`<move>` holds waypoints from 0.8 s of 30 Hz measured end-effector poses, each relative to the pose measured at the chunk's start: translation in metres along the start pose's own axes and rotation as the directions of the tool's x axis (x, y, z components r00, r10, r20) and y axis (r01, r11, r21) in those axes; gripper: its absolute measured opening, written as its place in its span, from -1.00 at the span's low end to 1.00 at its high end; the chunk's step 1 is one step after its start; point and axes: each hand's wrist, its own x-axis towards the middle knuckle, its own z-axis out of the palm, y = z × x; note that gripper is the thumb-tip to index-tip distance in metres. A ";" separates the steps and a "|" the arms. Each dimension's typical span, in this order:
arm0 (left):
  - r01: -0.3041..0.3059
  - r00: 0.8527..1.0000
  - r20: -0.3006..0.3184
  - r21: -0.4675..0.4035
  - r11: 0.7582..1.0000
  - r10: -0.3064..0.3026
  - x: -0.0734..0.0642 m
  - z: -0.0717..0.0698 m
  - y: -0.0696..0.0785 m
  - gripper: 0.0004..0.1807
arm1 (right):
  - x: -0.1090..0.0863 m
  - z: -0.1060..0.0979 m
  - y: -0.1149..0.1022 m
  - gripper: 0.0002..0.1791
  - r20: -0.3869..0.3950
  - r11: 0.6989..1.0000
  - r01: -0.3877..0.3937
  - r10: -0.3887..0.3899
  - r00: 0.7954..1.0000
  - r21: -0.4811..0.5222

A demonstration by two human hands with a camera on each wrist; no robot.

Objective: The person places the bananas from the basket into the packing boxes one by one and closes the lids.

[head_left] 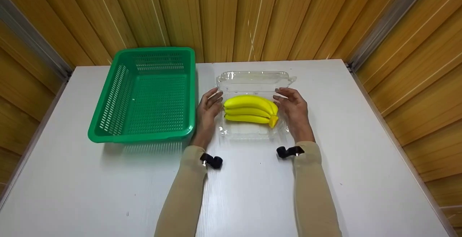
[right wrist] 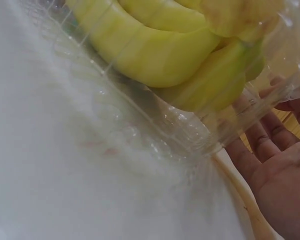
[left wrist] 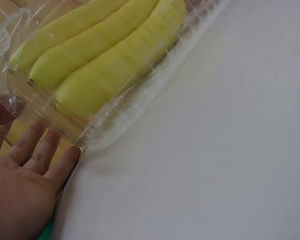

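A clear plastic clamshell container point(head_left: 249, 134) lies on the white table with its lid point(head_left: 252, 81) folded back, away from me. In the container is a bunch of yellow bananas point(head_left: 249, 108), its stem toward the right. My left hand point(head_left: 208, 116) holds the container's left side, some fingers along the outer wall point(left wrist: 27, 142). My right hand point(head_left: 297, 112) holds the right side in a similar way, fingers point(right wrist: 260, 140) against the wall. Part of each hand's contact is blurred by the shiny plastic.
A green plastic basket point(head_left: 192, 96) with slotted walls stands on the table point(head_left: 249, 201) close to my left hand, nothing in it. Wood-panelled walls point(head_left: 231, 16) rise behind the table and at both sides. A small black camera point(head_left: 213, 161) sits on each wrist.
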 end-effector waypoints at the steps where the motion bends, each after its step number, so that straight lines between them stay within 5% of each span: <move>1: -0.001 1.000 0.000 0.001 1.000 0.001 0.000 0.000 0.000 -0.49 | 0.000 0.000 0.000 -0.64 -0.002 1.000 0.001 -0.001 1.000 0.004; 24: 0.020 0.998 -0.059 0.028 0.999 -0.018 -0.004 0.001 -0.001 -0.55 | -0.004 -0.002 -0.005 -0.62 -0.070 0.996 -0.089 0.088 0.994 -0.011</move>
